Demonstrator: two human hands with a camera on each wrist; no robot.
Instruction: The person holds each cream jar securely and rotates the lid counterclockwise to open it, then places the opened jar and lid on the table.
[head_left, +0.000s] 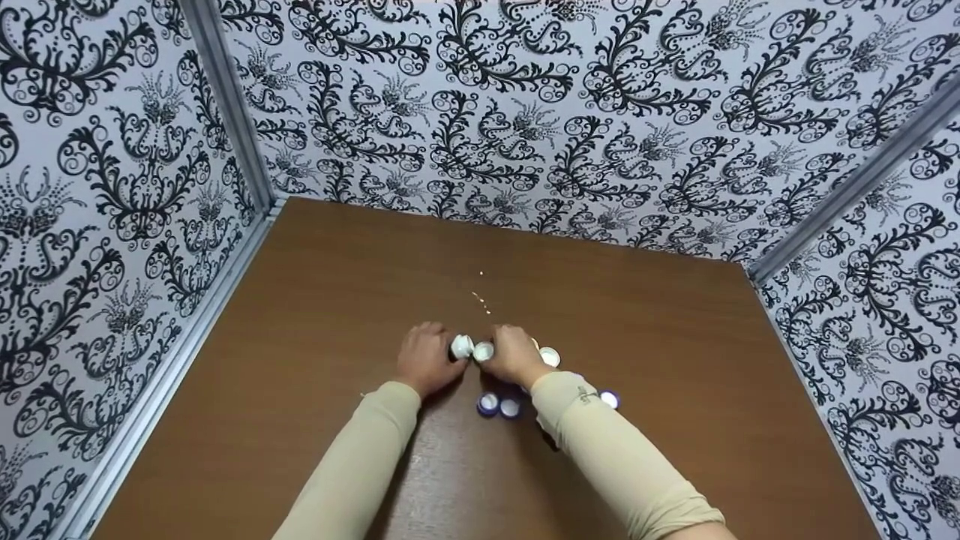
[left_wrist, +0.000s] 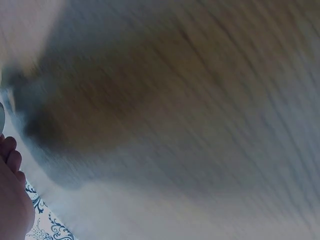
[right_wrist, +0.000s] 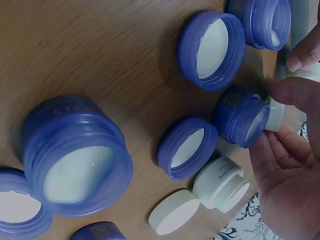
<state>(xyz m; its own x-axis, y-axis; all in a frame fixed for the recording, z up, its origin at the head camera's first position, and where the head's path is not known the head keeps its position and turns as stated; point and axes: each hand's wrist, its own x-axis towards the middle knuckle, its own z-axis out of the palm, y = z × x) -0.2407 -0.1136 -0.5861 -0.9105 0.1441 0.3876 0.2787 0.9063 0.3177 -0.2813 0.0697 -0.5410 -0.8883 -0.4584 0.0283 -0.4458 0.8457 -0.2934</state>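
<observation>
In the head view my left hand [head_left: 427, 358] grips a small white jar [head_left: 463, 346], tilted toward the right. Close beside it, my right hand [head_left: 514, 356] pinches a round white lid [head_left: 484, 351] between thumb and fingers. From the right wrist, the right hand [right_wrist: 290, 175] shows with the lid [right_wrist: 275, 116] partly hidden behind a blue jar. The left thumb [right_wrist: 302, 54] lies along the printed white jar there. Only the edge of the left hand [left_wrist: 15, 200] appears in the left wrist view.
Open blue jars [right_wrist: 75, 155] and blue lids [right_wrist: 212, 50] stand around the right forearm. Another open white jar [right_wrist: 220, 185] has its white lid [right_wrist: 175, 212] beside it. White specks [head_left: 481, 300] dot the brown table [head_left: 337, 277] beyond the hands. Patterned walls [head_left: 525, 150] enclose the table.
</observation>
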